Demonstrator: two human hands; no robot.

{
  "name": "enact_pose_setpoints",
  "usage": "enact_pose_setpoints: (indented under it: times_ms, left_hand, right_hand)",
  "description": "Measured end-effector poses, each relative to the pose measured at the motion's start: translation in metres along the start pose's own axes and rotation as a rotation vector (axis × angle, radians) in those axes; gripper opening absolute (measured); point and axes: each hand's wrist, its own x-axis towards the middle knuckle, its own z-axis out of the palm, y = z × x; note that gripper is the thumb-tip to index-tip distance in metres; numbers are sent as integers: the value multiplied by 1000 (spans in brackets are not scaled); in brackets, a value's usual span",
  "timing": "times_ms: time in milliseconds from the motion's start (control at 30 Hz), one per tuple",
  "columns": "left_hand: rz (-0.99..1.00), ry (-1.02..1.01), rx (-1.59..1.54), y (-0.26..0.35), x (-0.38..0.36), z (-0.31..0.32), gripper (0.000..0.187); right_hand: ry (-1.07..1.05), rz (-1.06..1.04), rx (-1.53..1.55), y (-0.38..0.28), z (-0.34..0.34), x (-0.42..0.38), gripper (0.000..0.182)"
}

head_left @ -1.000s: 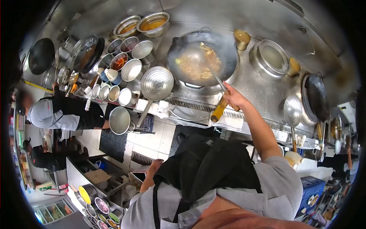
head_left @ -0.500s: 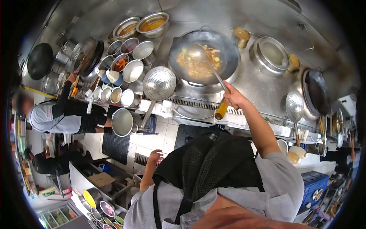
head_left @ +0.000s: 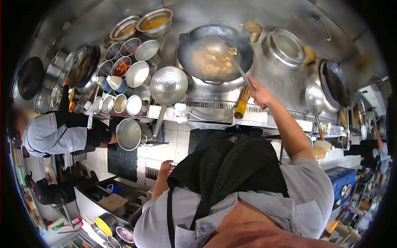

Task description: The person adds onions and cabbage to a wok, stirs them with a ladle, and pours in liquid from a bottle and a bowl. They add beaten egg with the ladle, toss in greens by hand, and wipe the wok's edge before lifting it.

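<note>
The right hand (head_left: 258,93) is closed around the handle of a long ladle (head_left: 231,62), near its yellow wooden end, and the ladle's bowl sits in the big wok (head_left: 215,51) at the back of the steel cooking range (head_left: 273,89). The wok holds noodles or something similar in a brown sauce, with steam over it, so I judge the cooking is well under way but the food is not yet taken out; no plate stands ready close to the wok that I can see. The left hand (head_left: 166,167) hangs low beside the apron, fingers loosely half open, holding nothing.

To the left of the wok a round perforated strainer (head_left: 168,85) rests on the range edge, and beyond it stand many small metal bowls (head_left: 132,72) with sauces and seasonings. To the right there is a steel pot (head_left: 285,47) with pale liquid, then a second, dark wok (head_left: 337,89). The floor is of pale tiles with black mats (head_left: 122,159). Another person in a grey shirt (head_left: 49,134) works at the left side of the range.
</note>
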Motion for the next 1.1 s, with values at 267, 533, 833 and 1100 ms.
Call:
enact_pose_setpoints:
  times_ms: [267,533,833,1100]
  left_hand:
    - [91,211,135,106,-58,40,45]
    - [423,14,393,53,-89,54,39]
    - [308,151,560,15,-121,93,27]
    - [406,55,245,43,-155,131,41]
  right_hand:
    - [358,99,-439,4,20,10,81]
    - [-105,48,377,21,-2,-14,83]
    - [318,-90,-535,20,-23,58,79]
    - [1,5,-714,9,9,18,84]
